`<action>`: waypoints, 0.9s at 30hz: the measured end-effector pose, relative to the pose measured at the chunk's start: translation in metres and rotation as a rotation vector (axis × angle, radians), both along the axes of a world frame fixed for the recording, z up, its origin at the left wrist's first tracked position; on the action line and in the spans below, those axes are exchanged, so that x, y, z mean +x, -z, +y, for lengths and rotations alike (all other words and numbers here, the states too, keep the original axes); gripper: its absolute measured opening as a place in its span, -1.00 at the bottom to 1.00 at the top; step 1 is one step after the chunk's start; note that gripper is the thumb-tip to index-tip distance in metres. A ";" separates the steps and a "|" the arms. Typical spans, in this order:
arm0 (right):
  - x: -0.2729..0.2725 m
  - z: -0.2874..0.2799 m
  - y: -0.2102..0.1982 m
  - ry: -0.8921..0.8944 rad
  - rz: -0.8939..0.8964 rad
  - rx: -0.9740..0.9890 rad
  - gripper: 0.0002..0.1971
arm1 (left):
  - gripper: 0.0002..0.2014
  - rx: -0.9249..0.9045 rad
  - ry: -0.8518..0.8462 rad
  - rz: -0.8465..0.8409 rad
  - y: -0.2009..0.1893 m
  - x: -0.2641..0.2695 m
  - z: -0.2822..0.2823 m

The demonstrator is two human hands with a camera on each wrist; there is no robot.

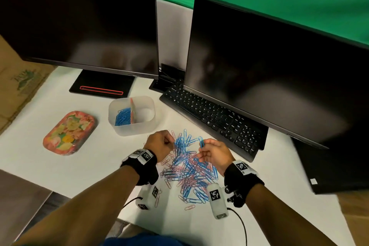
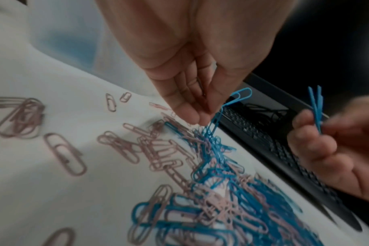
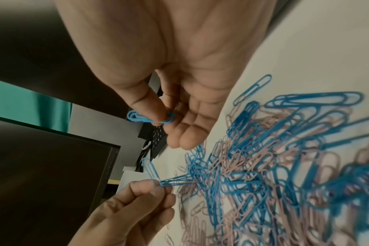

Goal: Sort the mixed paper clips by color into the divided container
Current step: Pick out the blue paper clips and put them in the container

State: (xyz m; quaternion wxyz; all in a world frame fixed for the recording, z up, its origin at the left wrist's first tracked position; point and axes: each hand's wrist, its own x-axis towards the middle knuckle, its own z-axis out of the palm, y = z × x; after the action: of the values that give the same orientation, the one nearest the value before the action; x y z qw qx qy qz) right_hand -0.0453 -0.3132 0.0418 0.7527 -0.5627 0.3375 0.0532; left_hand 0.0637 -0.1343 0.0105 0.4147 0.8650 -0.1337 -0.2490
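A mixed pile of blue and pink paper clips (image 1: 189,168) lies on the white table in front of me. Behind it stands the translucent divided container (image 1: 148,124); blue clips (image 1: 122,119) fill its left compartment, and the right one shows only its bare bottom. My left hand (image 1: 171,143) hovers at the pile's far left edge and pinches a few blue clips (image 2: 238,98) that trail down into the pile. My right hand (image 1: 201,149) is raised over the pile's right side, with a small bunch of blue clips (image 3: 147,119) pinched between thumb and forefinger.
A black keyboard (image 1: 213,120) runs along the pile's right side under the right monitor (image 1: 269,70). A second monitor (image 1: 79,20) stands at the back left. A floral tin (image 1: 69,133) lies left of the container, and a cardboard box (image 1: 20,82) is at the far left.
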 end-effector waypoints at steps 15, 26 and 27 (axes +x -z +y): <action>0.018 0.016 -0.012 -0.179 -0.009 -0.135 -0.81 | -0.83 -0.632 -0.353 0.571 -0.054 0.002 0.015; 0.035 0.046 -0.008 -0.427 -0.084 -0.635 -0.90 | -0.95 -0.547 -0.329 0.468 -0.070 0.002 0.019; 0.037 0.046 -0.007 -0.429 -0.092 -0.615 -0.88 | -0.96 -0.542 -0.326 0.462 -0.070 0.002 0.020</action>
State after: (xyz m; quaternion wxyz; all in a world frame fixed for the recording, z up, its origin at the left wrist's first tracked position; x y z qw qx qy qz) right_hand -0.0083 -0.2672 0.0489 0.5346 -0.8223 0.1779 0.0803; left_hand 0.0661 -0.1138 0.0803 0.6814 0.6550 0.0414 -0.3239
